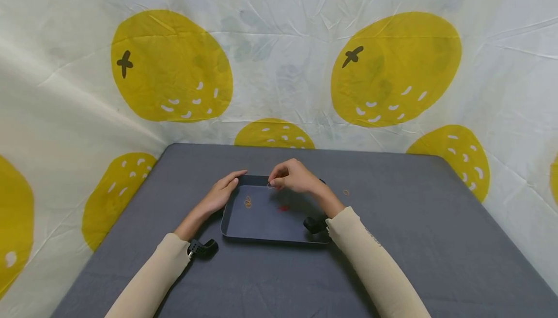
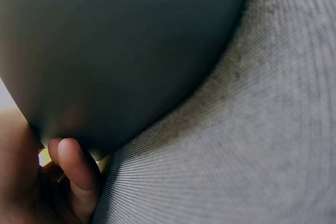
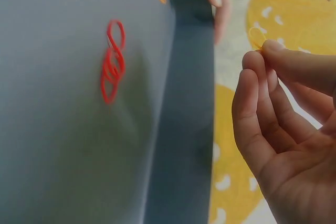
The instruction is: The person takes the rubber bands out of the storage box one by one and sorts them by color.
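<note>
My right hand [image 1: 294, 176] is raised over the far part of a dark grey tray [image 1: 270, 239]. Its thumb and fingertips pinch a yellow rubber band [image 3: 256, 36], which sticks up as a small loop. At the tray's far left corner my left hand [image 1: 220, 194] grips the rim, thumb over the edge and fingers along the outer wall. Inside the tray a small cluster of red rubber bands [image 3: 112, 66] lies near the middle. Several orange rubber bands [image 1: 248, 202] lie together toward the left side.
A single orange-brown rubber band [image 1: 346, 192] lies on the grey cloth-covered table [image 1: 414, 221], right of the tray. Behind the table hangs a white curtain [image 1: 279, 66] with large yellow fruit prints. Each wrist wears a black camera [image 1: 204, 249].
</note>
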